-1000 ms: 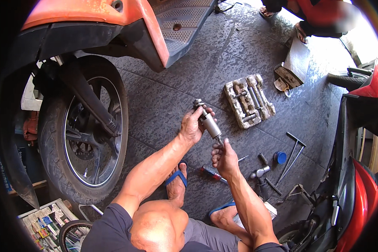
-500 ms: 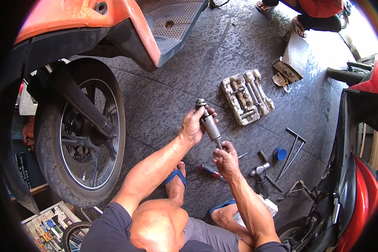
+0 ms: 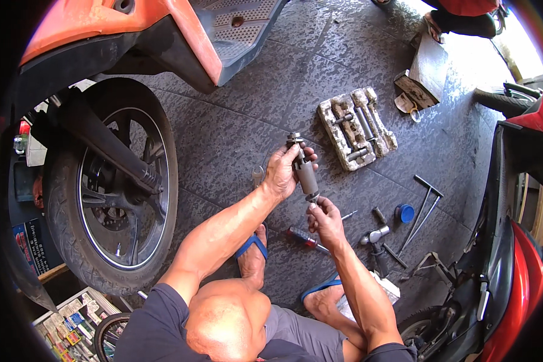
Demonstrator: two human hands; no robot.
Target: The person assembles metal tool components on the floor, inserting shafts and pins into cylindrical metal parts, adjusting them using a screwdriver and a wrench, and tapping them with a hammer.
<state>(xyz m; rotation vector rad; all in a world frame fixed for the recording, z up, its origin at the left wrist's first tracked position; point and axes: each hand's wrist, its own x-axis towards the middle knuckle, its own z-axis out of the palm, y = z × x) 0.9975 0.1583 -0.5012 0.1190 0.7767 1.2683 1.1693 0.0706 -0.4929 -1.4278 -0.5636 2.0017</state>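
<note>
My left hand [image 3: 281,172] is closed round the upper part of a grey metal cylinder [image 3: 308,180], thumb along its near side. A ringed metal head [image 3: 294,137] sticks out above that hand. At the cylinder's lower end, the fingers of my right hand [image 3: 327,223] pinch a small metal piece, mostly hidden by the fingertips. The cylinder is tilted, its lower end toward my right hand. To the right, a dirty moulded tray [image 3: 345,140] lies on the floor with several metal rods and sleeves in its slots.
Around my right forearm lie a screwdriver [image 3: 308,239], a hammer [image 3: 375,234], a blue lid [image 3: 405,212] and a T-handle wrench [image 3: 426,208]. A scooter wheel [image 3: 111,187] stands at left, a red motorbike [image 3: 522,265] at right. Another person [image 3: 461,18] is at the far right.
My right hand and the cylinder's lower end have shifted slightly upward, and the cylinder stands a little more upright. Both hands keep their hold. The whole view has shifted slightly.
</note>
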